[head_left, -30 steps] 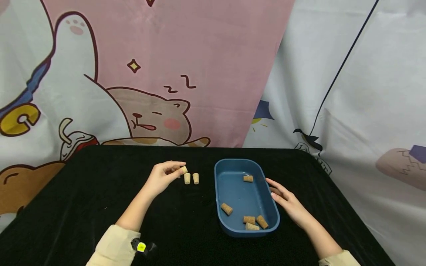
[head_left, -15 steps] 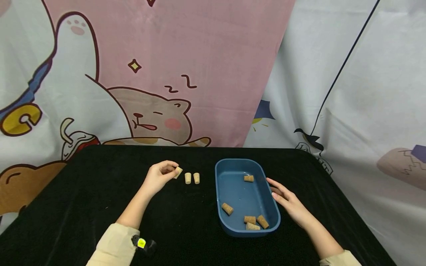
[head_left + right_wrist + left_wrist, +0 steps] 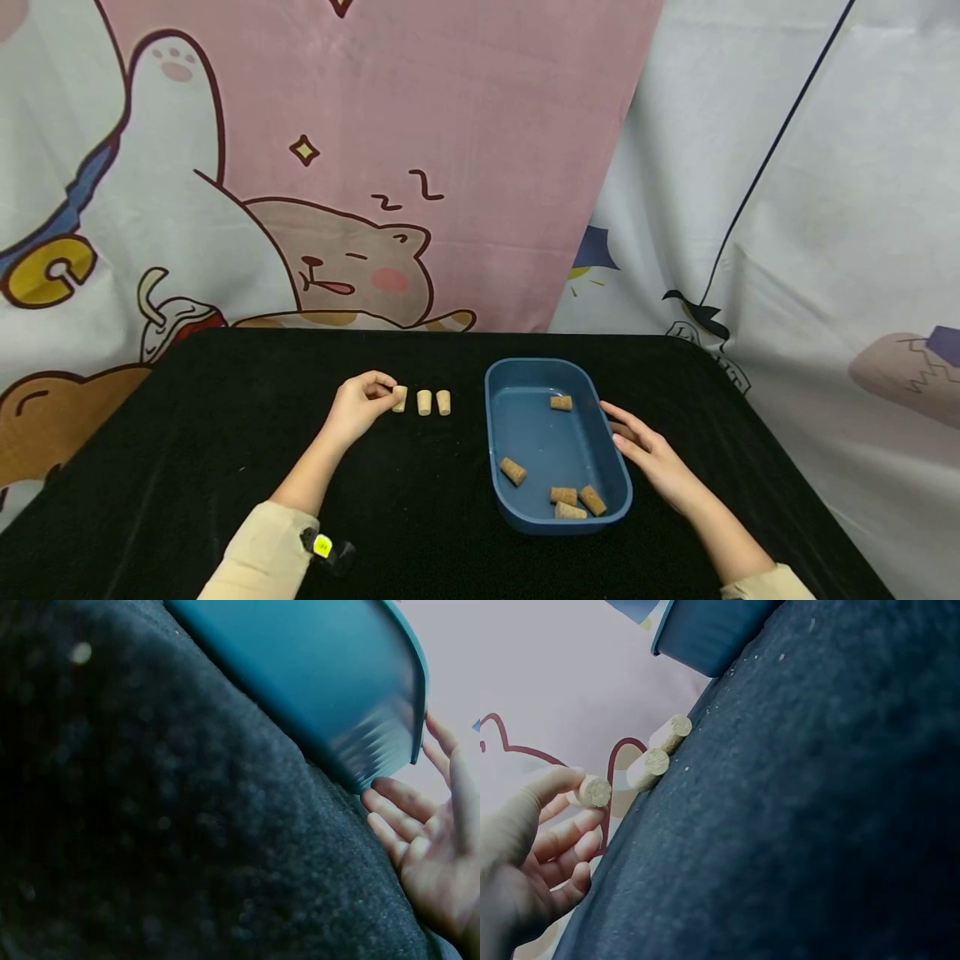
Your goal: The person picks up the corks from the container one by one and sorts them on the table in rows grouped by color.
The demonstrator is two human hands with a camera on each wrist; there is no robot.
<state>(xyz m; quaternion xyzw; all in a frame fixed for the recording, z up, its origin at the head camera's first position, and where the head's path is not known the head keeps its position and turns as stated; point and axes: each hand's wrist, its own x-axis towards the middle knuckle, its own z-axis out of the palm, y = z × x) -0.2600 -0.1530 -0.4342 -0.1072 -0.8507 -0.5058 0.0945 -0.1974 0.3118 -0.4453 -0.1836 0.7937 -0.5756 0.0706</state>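
On the left I see the left hand (image 3: 360,409) pinching a pale cork (image 3: 401,399) upright. Just right of it, two matching corks (image 3: 424,403) stand on the black cloth (image 3: 405,492). Further right I have the blue bin (image 3: 542,437), five brown corks (image 3: 513,472) lying inside, and the right hand (image 3: 651,458), fingers loosely extended, touching its right side.

Left arm: forearm (image 3: 306,475) bare from cream sleeve (image 3: 255,554) to wrist, slanting forward and inward. Left hand (image 3: 358,408): thumb and index finger set in a pinch; remaining three fingers loosely bent, spaced below the thumb in the left wrist view. Right arm: lower forearm bare, cream cuff (image 3: 768,583) behind it, angled forward and inward. Right hand (image 3: 651,454): fingers extended, slightly bent, spread apart; palm showing in the right wrist view.
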